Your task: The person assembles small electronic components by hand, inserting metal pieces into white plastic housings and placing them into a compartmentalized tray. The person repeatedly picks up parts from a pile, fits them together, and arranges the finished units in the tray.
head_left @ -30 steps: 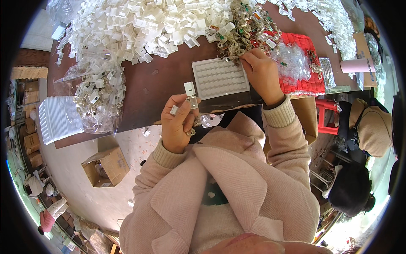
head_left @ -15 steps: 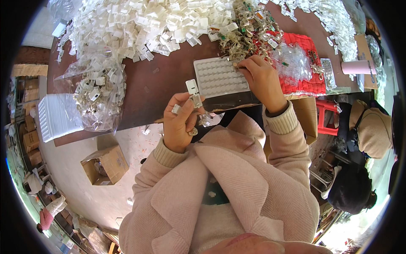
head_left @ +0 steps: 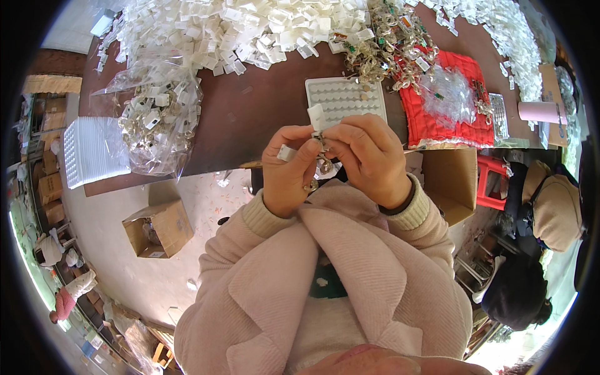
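Note:
My left hand (head_left: 289, 178) is closed on a small white plastic casing (head_left: 317, 116), which stands up past the fingertips. A second white piece (head_left: 286, 153) sits between its fingers, and thin wired parts (head_left: 325, 165) dangle below the casing. My right hand (head_left: 375, 159) meets it there, thumb and fingertips pinched at the casing's lower end; what they grip is hidden. Just beyond both hands lies a white tray (head_left: 312, 94) with rows of small pockets, and a small round disc (head_left: 365, 97) rests on its far right part.
White casings (head_left: 250, 31) are heaped along the table's far side. Beside them are tangled wired parts (head_left: 387, 44) and a red cloth (head_left: 419, 122) bearing clear plastic pieces. A filled clear bag (head_left: 159, 125) and stacked trays (head_left: 94, 153) lie left. Cardboard boxes (head_left: 165, 228) stand below the table.
My right hand has left the tray and come toward me to the casing in my left hand. The view has shifted slightly, and the hands now touch the same casing.

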Available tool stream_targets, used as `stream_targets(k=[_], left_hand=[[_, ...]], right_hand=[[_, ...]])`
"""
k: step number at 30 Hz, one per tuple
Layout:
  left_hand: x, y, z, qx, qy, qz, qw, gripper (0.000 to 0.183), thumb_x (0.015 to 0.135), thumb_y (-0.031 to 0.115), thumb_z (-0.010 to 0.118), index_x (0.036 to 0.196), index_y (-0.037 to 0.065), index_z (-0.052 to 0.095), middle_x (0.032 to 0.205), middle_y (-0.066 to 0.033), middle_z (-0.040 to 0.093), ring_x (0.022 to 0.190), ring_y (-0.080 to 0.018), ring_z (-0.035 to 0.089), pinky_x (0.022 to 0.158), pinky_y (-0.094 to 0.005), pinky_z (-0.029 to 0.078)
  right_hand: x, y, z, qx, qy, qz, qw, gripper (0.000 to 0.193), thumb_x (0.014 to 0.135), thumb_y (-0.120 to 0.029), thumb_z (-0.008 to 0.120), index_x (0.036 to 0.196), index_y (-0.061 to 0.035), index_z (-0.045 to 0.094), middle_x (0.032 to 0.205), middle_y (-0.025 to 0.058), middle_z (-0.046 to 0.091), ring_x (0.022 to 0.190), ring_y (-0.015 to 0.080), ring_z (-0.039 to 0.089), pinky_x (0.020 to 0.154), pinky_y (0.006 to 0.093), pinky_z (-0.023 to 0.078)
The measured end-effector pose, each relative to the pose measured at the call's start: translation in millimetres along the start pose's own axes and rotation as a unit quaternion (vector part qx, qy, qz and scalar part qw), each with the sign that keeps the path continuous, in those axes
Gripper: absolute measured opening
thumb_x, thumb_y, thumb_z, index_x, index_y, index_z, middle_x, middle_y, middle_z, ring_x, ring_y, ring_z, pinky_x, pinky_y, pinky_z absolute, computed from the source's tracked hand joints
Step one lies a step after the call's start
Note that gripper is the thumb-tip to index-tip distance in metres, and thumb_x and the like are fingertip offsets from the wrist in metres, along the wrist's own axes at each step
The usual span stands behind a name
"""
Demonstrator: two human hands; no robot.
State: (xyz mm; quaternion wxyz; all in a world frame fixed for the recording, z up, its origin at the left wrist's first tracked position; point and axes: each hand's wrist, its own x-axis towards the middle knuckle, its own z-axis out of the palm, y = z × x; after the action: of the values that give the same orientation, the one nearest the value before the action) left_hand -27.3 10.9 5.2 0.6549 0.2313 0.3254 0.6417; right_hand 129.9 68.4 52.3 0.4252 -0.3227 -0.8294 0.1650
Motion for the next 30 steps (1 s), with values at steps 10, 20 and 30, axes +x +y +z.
stream_targets(k=[10, 20, 30], left_hand=[[-1.0, 3.4, -3.3, -0.052, 0.019, -0.082, 0.995, 0.018, 0.099, 0.013, 0.064, 0.114, 0.004, 0.06, 0.084, -0.0102, 0.07, 0.047, -0.001, 0.04, 0.041, -0.0167, 0.028], [2.2, -3.6, -5.2, -0.083, 0.065, -0.066, 0.992, 0.015, 0.098, 0.009, 0.063, 0.111, 0.003, 0.061, 0.095, -0.0135, 0.071, 0.053, -0.0034, 0.049, 0.042, -0.0161, 0.031], [4.5, -2.6, -11.5, -0.092, 0.028, -0.077, 0.992, 0.017, 0.098, 0.009, 0.063, 0.112, 0.001, 0.06, 0.105, -0.0202, 0.071, 0.057, -0.0047, 0.053, 0.041, -0.0153, 0.03]], right_hand=[[-1.6, 2.3, 6.0, -0.03, 0.016, -0.051, 0.998, 0.037, 0.068, -0.004, 0.069, 0.105, -0.0035, 0.07, 0.097, 0.0086, 0.069, 0.081, 0.025, 0.067, 0.072, 0.0349, 0.053], [-9.1, 4.8, 3.3, -0.049, -0.027, 0.001, 0.998, 0.031, 0.075, -0.003, 0.07, 0.106, -0.0015, 0.067, 0.097, 0.0094, 0.071, 0.084, 0.0287, 0.067, 0.074, 0.0389, 0.052], [-19.8, 68.8, 4.0, -0.233, 0.002, 0.122, 0.965, 0.017, 0.082, -0.003, 0.073, 0.099, -0.0063, 0.073, 0.088, 0.0096, 0.068, 0.081, 0.0288, 0.065, 0.07, 0.037, 0.052]])
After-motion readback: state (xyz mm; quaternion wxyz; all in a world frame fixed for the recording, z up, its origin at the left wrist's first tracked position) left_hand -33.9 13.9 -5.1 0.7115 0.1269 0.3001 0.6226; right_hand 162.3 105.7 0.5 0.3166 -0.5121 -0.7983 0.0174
